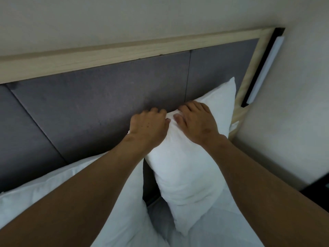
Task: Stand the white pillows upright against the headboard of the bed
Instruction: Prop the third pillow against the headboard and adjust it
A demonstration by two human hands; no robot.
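A white pillow [185, 175] stands upright against the dark grey padded headboard [89, 111], near its right end. My left hand [149, 127] grips the pillow's top edge at its left corner. My right hand [197, 122] lies over the same top edge just to the right, fingers curled behind it. A second white pillow [44, 189] leans against the headboard lower left, partly hidden by my left forearm.
A pale wooden frame [124, 50] borders the headboard at top and right. A white light strip in a black mount [265, 68] hangs on the wall at right. White bedding [213, 229] lies below the pillows. A dark object [318, 186] sits at the right edge.
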